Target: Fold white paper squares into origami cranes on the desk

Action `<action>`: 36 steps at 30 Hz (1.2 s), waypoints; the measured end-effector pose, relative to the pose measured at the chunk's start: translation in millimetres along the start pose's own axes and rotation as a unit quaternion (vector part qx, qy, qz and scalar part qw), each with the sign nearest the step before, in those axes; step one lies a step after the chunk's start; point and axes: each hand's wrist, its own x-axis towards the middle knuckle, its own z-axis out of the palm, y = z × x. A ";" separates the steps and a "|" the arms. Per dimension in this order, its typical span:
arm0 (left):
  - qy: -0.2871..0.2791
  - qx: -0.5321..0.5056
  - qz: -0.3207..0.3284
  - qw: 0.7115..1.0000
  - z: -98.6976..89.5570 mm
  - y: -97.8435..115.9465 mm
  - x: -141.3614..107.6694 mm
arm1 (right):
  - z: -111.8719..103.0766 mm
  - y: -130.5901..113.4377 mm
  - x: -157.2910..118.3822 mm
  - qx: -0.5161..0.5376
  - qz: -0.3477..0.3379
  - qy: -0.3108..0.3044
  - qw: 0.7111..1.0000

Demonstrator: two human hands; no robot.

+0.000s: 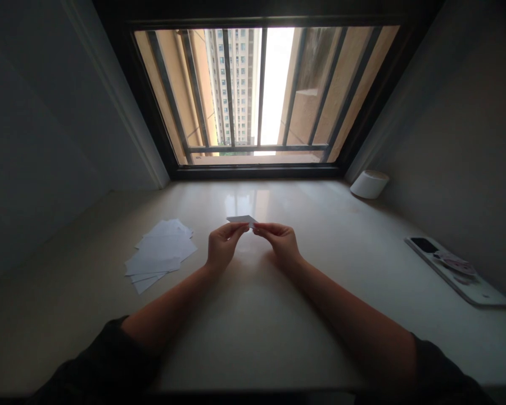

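Observation:
A small folded piece of white paper (241,219) is held up just above the pale counter, near the middle of the view. My left hand (226,242) pinches its lower edge between thumb and fingers. Close beside it, my right hand (280,241) pinches the paper's right corner, the fingertips of both hands nearly touching. To the left of my left hand, a loose, overlapping pile of white paper sheets (162,253) lies on the counter.
The pale counter (253,337) runs up to a barred window (257,172) at the back. A white roll-shaped object (369,185) stands at the back right by the wall. A phone (455,272) lies along the right side.

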 end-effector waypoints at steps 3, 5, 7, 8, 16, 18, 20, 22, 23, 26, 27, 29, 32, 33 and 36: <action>-0.005 -0.008 -0.004 1.000 0.2 0.3 0.0 | -0.9 1.2 1.6 0.011 0.006 -0.002 1.000; -0.006 -0.008 0.000 1.000 -0.2 0.1 0.2 | -2.1 1.1 2.5 0.010 0.010 -0.011 1.000; -0.007 0.000 0.007 1.000 -0.7 -0.3 0.9 | -3.6 -0.1 3.6 0.005 0.012 -0.020 1.000; -0.007 0.005 0.010 1.000 -1.0 -0.4 1.4 | -4.5 -1.0 4.1 0.001 0.013 -0.026 1.000; -0.017 0.025 0.020 0.999 -2.7 -0.2 1.5 | -8.2 -4.2 6.8 -0.017 0.016 -0.048 0.999; -0.017 0.018 0.015 1.000 -2.6 -0.5 0.2 | -7.7 -2.1 6.4 -0.013 0.019 -0.040 0.999; -0.011 0.004 0.009 1.000 -2.1 -0.3 -1.1 | -7.1 0.5 5.9 -0.008 0.022 -0.030 0.999; -0.003 -0.005 0.010 1.000 -1.3 0.6 -2.2 | -6.8 2.6 5.6 -0.007 0.023 -0.024 0.999; 0.000 -0.006 0.011 1.000 -1.0 1.3 -2.6 | -6.9 3.3 5.5 -0.008 0.023 -0.022 0.999; 0.002 -0.003 0.014 1.000 -0.4 3.1 -3.3 | -7.4 4.4 5.7 -0.007 0.025 -0.018 0.999; 0.002 -0.002 0.014 1.000 -0.5 3.3 -3.4 | -7.5 4.6 5.9 -0.005 0.027 -0.017 0.999; 0.002 -0.004 0.013 1.000 -0.6 2.7 -3.2 | -7.6 4.9 6.2 0.000 0.030 -0.017 0.999; 0.002 -0.015 0.009 1.000 -0.5 0.5 -2.3 | -7.7 5.4 6.5 0.008 0.036 -0.023 0.999; 0.002 -0.020 0.006 1.000 -0.3 -0.3 -2.0 | -7.8 5.6 6.6 0.012 0.037 -0.025 0.999; 0.004 -0.030 0.001 1.000 0.4 -1.3 -1.3 | -7.9 5.9 6.8 0.023 0.045 -0.026 0.998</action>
